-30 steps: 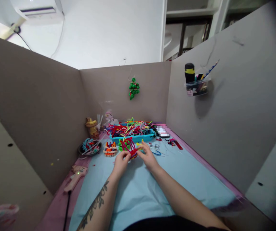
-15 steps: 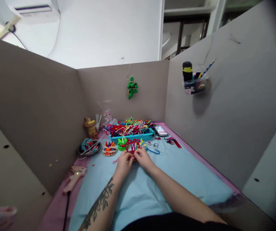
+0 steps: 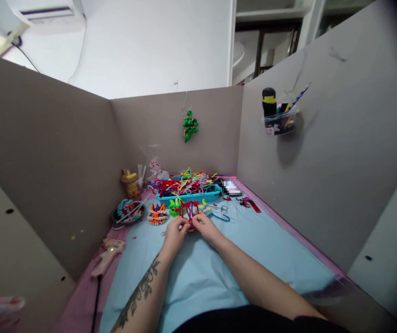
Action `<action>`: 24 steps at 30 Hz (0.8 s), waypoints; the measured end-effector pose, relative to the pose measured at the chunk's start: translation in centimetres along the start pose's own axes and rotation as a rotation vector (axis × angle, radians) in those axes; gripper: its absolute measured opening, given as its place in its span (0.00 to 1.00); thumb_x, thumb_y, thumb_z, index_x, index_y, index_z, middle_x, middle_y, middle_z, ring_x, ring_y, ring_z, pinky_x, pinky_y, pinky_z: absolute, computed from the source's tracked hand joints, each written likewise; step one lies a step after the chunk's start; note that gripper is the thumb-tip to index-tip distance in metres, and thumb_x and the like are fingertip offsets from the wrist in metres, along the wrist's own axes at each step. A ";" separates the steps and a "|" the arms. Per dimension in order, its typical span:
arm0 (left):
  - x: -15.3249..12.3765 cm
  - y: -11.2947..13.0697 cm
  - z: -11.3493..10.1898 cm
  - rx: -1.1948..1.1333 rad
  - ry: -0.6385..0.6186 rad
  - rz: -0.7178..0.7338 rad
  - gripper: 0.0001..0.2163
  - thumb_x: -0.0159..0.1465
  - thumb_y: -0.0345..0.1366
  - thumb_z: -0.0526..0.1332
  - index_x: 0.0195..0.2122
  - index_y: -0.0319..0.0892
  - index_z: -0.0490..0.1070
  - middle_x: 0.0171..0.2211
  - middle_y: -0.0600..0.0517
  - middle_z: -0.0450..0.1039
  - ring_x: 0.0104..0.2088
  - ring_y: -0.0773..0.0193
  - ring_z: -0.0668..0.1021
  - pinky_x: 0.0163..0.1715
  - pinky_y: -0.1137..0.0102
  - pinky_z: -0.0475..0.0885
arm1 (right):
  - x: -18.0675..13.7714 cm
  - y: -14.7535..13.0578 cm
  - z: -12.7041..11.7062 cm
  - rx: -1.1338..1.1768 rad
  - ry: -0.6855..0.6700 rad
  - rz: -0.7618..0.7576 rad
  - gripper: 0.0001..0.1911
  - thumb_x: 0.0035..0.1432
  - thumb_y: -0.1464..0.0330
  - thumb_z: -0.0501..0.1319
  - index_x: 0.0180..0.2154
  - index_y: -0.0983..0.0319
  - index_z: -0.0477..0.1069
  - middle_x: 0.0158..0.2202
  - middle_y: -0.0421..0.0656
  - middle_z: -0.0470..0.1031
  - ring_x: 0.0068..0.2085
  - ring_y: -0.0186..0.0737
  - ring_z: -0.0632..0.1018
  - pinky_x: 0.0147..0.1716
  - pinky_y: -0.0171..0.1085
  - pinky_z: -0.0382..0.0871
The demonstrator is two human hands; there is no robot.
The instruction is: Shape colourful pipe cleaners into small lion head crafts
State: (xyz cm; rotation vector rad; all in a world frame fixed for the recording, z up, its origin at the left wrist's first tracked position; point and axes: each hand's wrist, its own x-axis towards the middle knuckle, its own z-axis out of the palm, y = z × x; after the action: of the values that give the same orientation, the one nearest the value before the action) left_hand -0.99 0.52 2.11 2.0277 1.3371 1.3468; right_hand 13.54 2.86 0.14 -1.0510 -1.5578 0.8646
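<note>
Between my hands, above the blue cloth [image 3: 253,259], is a dark red pipe-cleaner piece [image 3: 189,210] with several upright loops. My left hand [image 3: 176,233] pinches its lower left side. The fingers of my right hand [image 3: 205,228] are closed on its lower right side. A bit of yellow shows under the piece, too small to make out. Just behind it sit a green pipe-cleaner figure [image 3: 174,207] and a yellow and blue one [image 3: 203,206], both partly hidden. An orange, cream and purple pipe-cleaner figure [image 3: 157,214] stands to the left.
A blue tray [image 3: 187,199] heaped with coloured pipe cleaners lies at the back. Scissors [image 3: 222,209] and a phone [image 3: 232,187] are on the right. A dark bowl [image 3: 129,218] and a pink glue gun [image 3: 107,260] with its cord lie left. Partitions [image 3: 170,129] enclose the table.
My left hand has shifted slightly left, away from my right hand, and its fingers have moved on the red piece. The red loops lean a little differently.
</note>
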 end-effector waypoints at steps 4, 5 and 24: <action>0.0 0.1 0.0 -0.021 -0.011 -0.014 0.06 0.55 0.36 0.58 0.25 0.41 0.72 0.26 0.51 0.72 0.31 0.62 0.73 0.35 0.68 0.67 | 0.0 0.2 -0.2 -0.009 0.004 0.000 0.11 0.51 0.63 0.55 0.22 0.61 0.67 0.35 0.43 0.70 0.41 0.43 0.71 0.43 0.40 0.62; 0.0 0.1 0.0 -0.024 -0.013 -0.012 0.07 0.56 0.36 0.57 0.25 0.41 0.72 0.26 0.51 0.72 0.31 0.62 0.73 0.34 0.69 0.67 | 0.0 0.3 -0.1 -0.013 0.013 -0.001 0.10 0.51 0.63 0.55 0.22 0.61 0.67 0.36 0.43 0.70 0.41 0.43 0.71 0.43 0.40 0.62; 0.3 -0.5 -0.1 -0.131 -0.106 -0.060 0.07 0.54 0.32 0.58 0.32 0.41 0.74 0.33 0.49 0.73 0.37 0.62 0.74 0.37 0.69 0.69 | -0.1 0.4 0.7 0.097 0.108 0.066 0.14 0.49 0.59 0.55 0.19 0.61 0.63 0.31 0.42 0.65 0.33 0.38 0.67 0.35 0.36 0.62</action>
State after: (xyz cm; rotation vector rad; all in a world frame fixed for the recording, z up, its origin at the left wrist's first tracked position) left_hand -1.30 1.00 1.91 1.9276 1.2210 1.2487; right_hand 12.92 2.84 -0.39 -1.0662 -1.3840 0.9045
